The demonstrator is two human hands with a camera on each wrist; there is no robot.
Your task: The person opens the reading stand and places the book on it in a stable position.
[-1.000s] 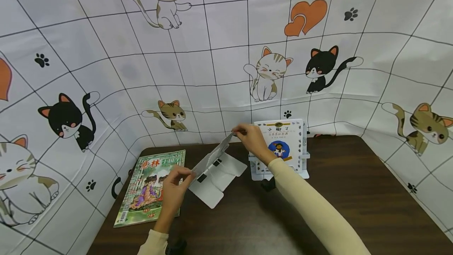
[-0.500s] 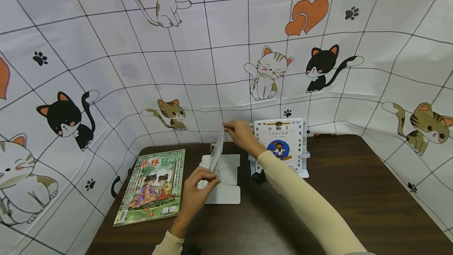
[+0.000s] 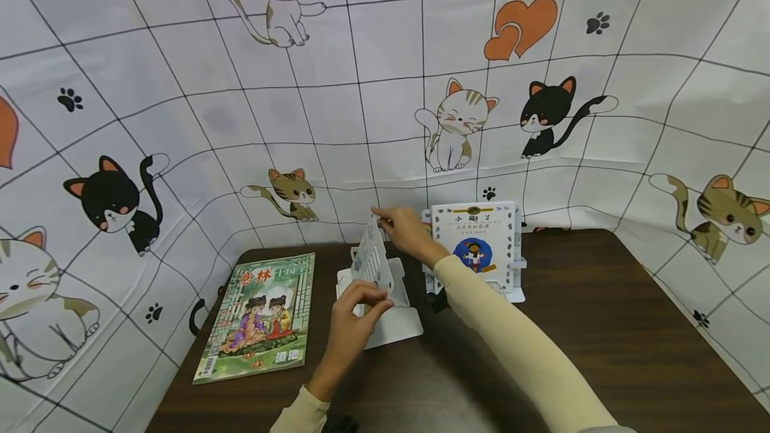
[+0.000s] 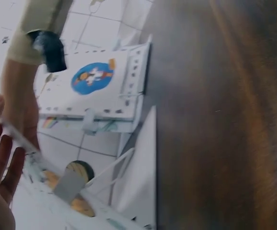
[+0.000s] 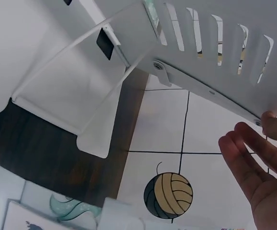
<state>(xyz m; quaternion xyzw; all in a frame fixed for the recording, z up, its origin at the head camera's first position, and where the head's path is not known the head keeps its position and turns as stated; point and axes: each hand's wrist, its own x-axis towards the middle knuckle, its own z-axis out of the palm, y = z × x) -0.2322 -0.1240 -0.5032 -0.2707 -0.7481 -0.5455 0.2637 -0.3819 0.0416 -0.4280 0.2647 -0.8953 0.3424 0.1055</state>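
Observation:
A white metal book stand (image 3: 374, 260) with a slotted back panel stands on the table at centre, its flat base plate (image 3: 394, 327) below. My left hand (image 3: 355, 323) pinches the panel's near edge between thumb and fingers. At the far upper corner, my right hand (image 3: 409, 232) holds the panel, its thumb touching the edge in the right wrist view. Thin wire supports (image 5: 57, 57) run from the panel to the base there. Just right of it, a second stand (image 3: 519, 294) bears a white children's book (image 3: 448, 239), partly hidden by my right forearm.
A green illustrated magazine (image 3: 265, 319) lies flat at the left of the dark wooden table (image 3: 601, 326). A white cloth printed with cats (image 3: 385, 119) hangs behind and around the table. Something black and curved (image 3: 196, 318) sits at the left edge.
Both hands have turned the book stand, swinging its near end rightward and its far end leftward. The left hand has moved right, the right hand slightly left. The magazine has not moved.

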